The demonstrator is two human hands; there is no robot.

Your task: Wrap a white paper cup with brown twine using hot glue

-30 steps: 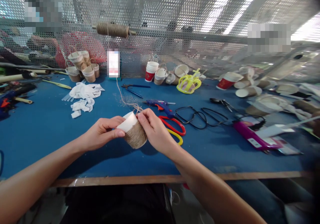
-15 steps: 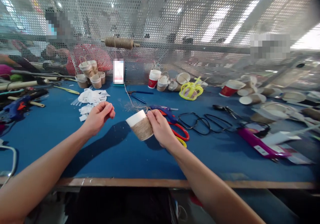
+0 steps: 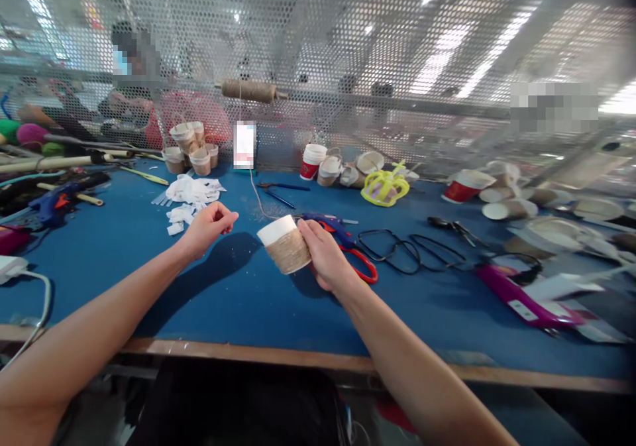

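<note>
My right hand (image 3: 325, 254) grips a white paper cup (image 3: 285, 246) wrapped in brown twine over its lower part, with a bare white band at the rim end. The cup is tilted above the blue table, its rim end up and to the left. A strand of twine (image 3: 258, 201) runs from the cup back toward the spool (image 3: 248, 91) on the mesh. Left of the cup, my left hand (image 3: 211, 228) hangs with its fingers curled in, and nothing shows in it. Behind my right hand lie a blue glue gun (image 3: 338, 228) and red-handled scissors (image 3: 366, 267).
White scraps (image 3: 193, 191) lie behind my left hand. Blue-handled pliers (image 3: 281, 194), a yellow woven piece (image 3: 385, 187) and several cups (image 3: 314, 161) stand farther back. Black cord (image 3: 390, 250) and a purple power strip (image 3: 524, 300) are at right. A phone (image 3: 244, 144) leans on the mesh.
The view has shifted, so the background sits farther right. My left hand has turned slightly, its thumb now apart from the curled fingers. My right hand still holds the cup, turned a little.
</note>
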